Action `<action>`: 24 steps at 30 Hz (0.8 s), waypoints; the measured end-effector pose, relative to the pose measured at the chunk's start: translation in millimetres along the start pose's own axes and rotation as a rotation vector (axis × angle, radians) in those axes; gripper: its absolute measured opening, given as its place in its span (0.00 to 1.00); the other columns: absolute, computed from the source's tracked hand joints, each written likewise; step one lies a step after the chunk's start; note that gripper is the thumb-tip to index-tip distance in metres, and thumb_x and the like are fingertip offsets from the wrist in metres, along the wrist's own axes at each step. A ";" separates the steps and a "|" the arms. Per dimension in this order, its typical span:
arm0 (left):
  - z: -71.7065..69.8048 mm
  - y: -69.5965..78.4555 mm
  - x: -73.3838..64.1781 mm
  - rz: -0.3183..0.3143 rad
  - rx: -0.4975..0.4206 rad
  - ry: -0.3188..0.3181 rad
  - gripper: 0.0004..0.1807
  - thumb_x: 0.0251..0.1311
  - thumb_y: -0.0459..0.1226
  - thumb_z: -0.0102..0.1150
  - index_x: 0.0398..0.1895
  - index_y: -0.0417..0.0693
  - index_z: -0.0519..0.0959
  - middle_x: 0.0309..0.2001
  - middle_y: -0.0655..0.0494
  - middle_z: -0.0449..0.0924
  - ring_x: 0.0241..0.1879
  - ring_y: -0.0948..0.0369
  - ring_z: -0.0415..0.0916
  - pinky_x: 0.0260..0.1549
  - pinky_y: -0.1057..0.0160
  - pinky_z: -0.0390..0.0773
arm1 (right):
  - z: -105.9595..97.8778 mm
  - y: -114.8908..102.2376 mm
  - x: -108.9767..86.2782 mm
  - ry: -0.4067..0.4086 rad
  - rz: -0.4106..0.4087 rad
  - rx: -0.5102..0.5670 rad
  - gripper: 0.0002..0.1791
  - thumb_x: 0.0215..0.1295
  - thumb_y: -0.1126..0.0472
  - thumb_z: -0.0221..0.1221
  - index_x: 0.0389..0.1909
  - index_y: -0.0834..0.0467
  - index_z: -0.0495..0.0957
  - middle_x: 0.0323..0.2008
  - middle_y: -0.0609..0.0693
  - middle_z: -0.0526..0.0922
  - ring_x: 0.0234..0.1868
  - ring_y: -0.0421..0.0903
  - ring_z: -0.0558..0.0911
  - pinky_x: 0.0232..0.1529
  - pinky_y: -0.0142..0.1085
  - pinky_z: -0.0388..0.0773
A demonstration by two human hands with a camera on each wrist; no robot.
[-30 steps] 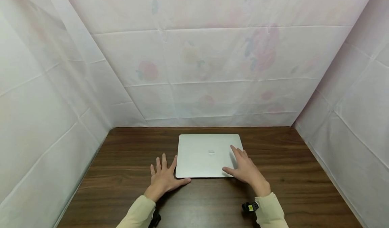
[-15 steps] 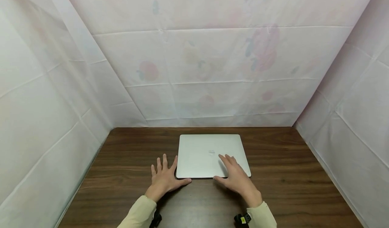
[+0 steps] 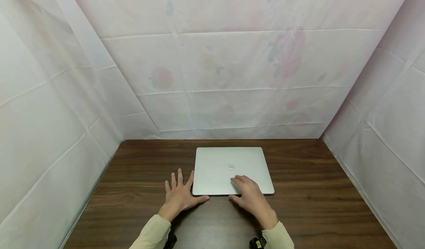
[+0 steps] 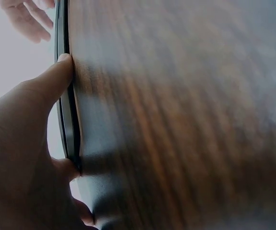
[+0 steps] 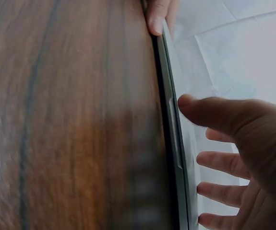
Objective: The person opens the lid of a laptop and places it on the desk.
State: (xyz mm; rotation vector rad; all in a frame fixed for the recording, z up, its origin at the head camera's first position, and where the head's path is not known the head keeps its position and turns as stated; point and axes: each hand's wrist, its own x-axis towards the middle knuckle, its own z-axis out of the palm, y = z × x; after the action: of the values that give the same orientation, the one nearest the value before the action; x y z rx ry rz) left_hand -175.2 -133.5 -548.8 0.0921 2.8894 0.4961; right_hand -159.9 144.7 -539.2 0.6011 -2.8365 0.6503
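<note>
A closed silver laptop (image 3: 214, 171) lies flat on the wooden table, its front edge toward me. My left hand (image 3: 179, 198) is spread at its front left corner. The left thumb (image 4: 56, 79) presses along the front edge, and the index finger lies by the left side. Over the front of the lid is my right hand (image 3: 253, 199), its fingers loosely bent above the surface. In the right wrist view, the right thumb (image 5: 195, 108) is right at the notch (image 5: 175, 134) in the front edge. Neither hand wraps around the laptop.
The dark wood table (image 3: 315, 190) extends on both sides of the laptop. White printed cloth (image 3: 225, 64) hangs behind it, with more cloth (image 3: 49, 112) along the left and right. A small black device (image 3: 257, 242) is worn at the right wrist.
My right hand has moved left and toward me, from the right side of the lid to near the middle of the front edge. Left hand and laptop stay in place.
</note>
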 end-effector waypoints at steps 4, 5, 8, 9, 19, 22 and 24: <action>0.5 0.1 0.5 0.002 -0.002 0.004 0.68 0.43 0.81 0.58 0.84 0.58 0.51 0.82 0.30 0.35 0.80 0.30 0.33 0.71 0.23 0.36 | 3.3 -1.7 0.1 -0.017 0.026 -0.030 0.26 0.55 0.56 0.77 0.55 0.58 0.85 0.59 0.57 0.83 0.62 0.62 0.79 0.59 0.64 0.75; 0.7 0.0 0.6 0.002 -0.003 0.004 0.68 0.43 0.81 0.59 0.84 0.58 0.51 0.82 0.30 0.35 0.80 0.30 0.33 0.71 0.23 0.35 | 3.9 -1.8 0.2 -0.018 0.030 -0.038 0.25 0.55 0.57 0.78 0.54 0.58 0.85 0.59 0.57 0.83 0.63 0.62 0.78 0.59 0.64 0.75; 1.1 0.0 0.6 -0.001 -0.006 -0.001 0.68 0.44 0.81 0.59 0.84 0.58 0.51 0.82 0.30 0.35 0.80 0.30 0.32 0.71 0.23 0.35 | 4.9 -1.8 0.4 -0.012 0.030 -0.057 0.23 0.54 0.58 0.78 0.52 0.57 0.86 0.59 0.55 0.83 0.63 0.60 0.78 0.57 0.63 0.75; 1.1 0.0 0.6 -0.002 -0.006 -0.003 0.68 0.44 0.80 0.59 0.84 0.58 0.51 0.82 0.30 0.35 0.80 0.30 0.32 0.71 0.23 0.35 | 4.8 -1.6 0.5 -0.010 0.027 -0.063 0.23 0.54 0.58 0.78 0.51 0.56 0.86 0.59 0.55 0.83 0.62 0.60 0.78 0.57 0.62 0.76; -0.3 1.0 -1.2 -0.005 -0.016 -0.007 0.67 0.44 0.80 0.59 0.84 0.58 0.51 0.82 0.31 0.35 0.80 0.30 0.32 0.71 0.23 0.34 | 0.3 4.6 3.9 0.005 -0.067 -0.111 0.19 0.50 0.57 0.80 0.43 0.54 0.89 0.54 0.52 0.85 0.57 0.55 0.82 0.49 0.56 0.81; -0.5 0.6 -1.3 -0.004 -0.019 -0.007 0.67 0.44 0.80 0.60 0.84 0.58 0.51 0.82 0.32 0.35 0.80 0.30 0.32 0.71 0.23 0.34 | -2.6 6.4 4.7 0.003 -0.100 -0.127 0.18 0.51 0.55 0.80 0.42 0.54 0.89 0.52 0.50 0.86 0.56 0.54 0.83 0.47 0.54 0.82; -0.8 0.2 -1.3 -0.005 -0.016 -0.007 0.67 0.44 0.80 0.60 0.84 0.58 0.51 0.82 0.32 0.34 0.80 0.30 0.31 0.71 0.23 0.34 | -5.1 7.4 5.3 0.000 -0.118 -0.128 0.17 0.52 0.54 0.79 0.42 0.53 0.89 0.52 0.49 0.86 0.55 0.53 0.83 0.47 0.53 0.83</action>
State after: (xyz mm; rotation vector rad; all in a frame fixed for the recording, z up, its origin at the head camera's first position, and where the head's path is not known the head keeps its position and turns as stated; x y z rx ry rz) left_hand -174.1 -133.6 -547.7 0.0842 2.8774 0.5169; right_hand -167.5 151.2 -536.2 0.7379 -2.7901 0.4445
